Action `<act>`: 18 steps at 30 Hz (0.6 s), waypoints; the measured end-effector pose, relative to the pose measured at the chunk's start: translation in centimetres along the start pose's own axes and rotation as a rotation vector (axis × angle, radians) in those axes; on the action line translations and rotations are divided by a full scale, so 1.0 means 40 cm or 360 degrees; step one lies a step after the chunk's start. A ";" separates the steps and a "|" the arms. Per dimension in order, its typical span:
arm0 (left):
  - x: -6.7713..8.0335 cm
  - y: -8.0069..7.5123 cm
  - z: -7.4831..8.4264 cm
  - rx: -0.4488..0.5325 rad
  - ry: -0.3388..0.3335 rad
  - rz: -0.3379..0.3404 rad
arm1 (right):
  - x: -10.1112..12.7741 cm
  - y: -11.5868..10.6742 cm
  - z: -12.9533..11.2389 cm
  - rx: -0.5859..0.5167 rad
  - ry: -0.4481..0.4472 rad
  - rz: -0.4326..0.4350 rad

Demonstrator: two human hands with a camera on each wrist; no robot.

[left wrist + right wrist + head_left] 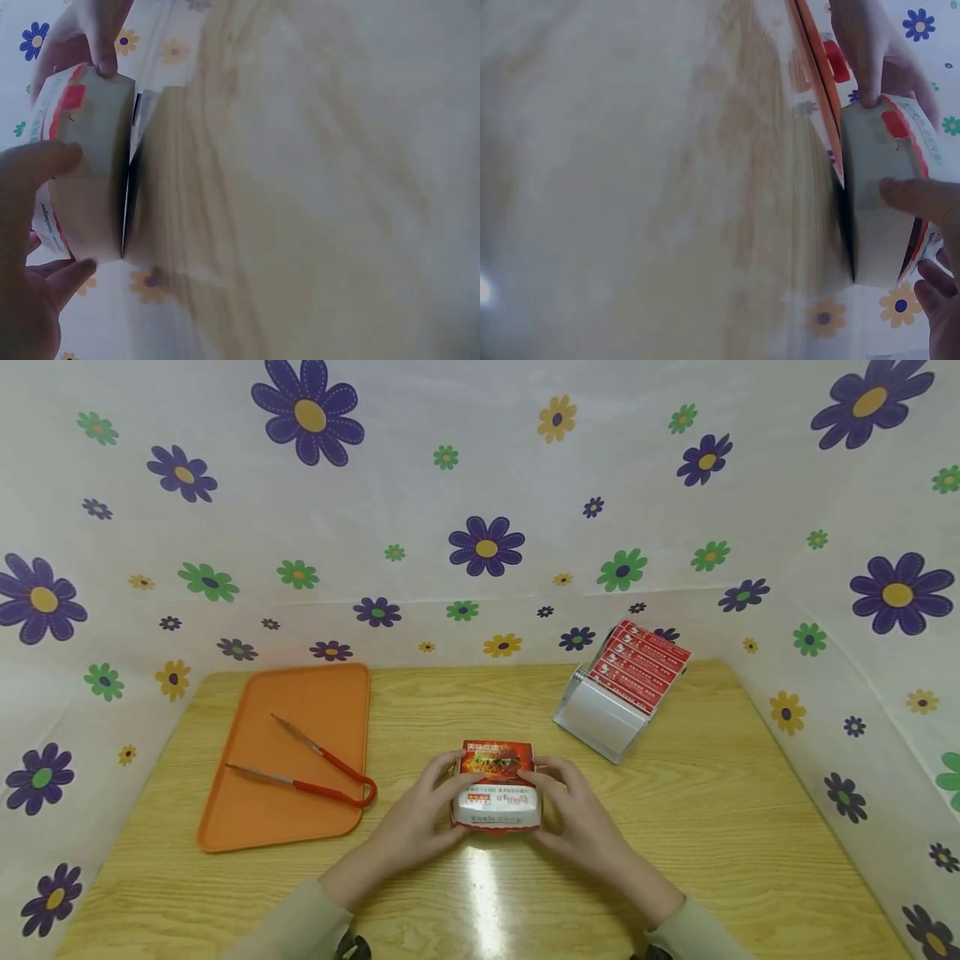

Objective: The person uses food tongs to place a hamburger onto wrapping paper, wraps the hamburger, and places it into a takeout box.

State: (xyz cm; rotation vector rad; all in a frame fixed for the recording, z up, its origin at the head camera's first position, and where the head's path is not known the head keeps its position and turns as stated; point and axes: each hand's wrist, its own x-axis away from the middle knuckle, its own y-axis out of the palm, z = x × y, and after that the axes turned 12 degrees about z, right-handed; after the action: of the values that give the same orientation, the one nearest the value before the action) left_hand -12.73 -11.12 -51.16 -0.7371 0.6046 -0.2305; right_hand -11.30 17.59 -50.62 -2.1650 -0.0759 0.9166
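Note:
A small burger box (498, 814) rests on the wooden table in front of me, its lid closed. Its top carries a red burger picture, and its sides are white with a red wavy edge. My left hand (420, 814) grips its left side, fingertips on the lid and thumb at the near side. On the opposite side my right hand (581, 814) holds it the same way. Both wrist views show the plain pale lower wall of the box (90, 157), with a thumb pressed to it; the box's underside is hidden.
An orange tray (262, 814) lies at the left, with red-handled tongs (322, 789) across it, their loop over its right edge. At the back right stands a metal holder (600, 718) with a stack of red printed packets (637, 668). A flowered cloth (420, 502) surrounds the table.

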 end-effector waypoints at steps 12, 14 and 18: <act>-0.024 -0.035 -0.003 0.0072 -0.0108 -0.0027 | -0.023 -0.030 -0.009 -0.0147 0.0119 -0.0038; -0.029 -0.041 0.002 0.0084 -0.0155 -0.0017 | -0.027 -0.031 -0.011 -0.0181 0.0155 -0.0042; -0.041 -0.051 0.011 0.0092 -0.0214 -0.0005 | -0.037 -0.032 -0.012 -0.0230 0.0210 -0.0045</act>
State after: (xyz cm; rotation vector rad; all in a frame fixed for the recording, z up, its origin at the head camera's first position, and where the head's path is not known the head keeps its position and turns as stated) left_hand -13.78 -11.69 -48.79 -0.6916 0.4672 -0.1989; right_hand -11.81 17.69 -48.67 -2.3465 -0.1107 0.7710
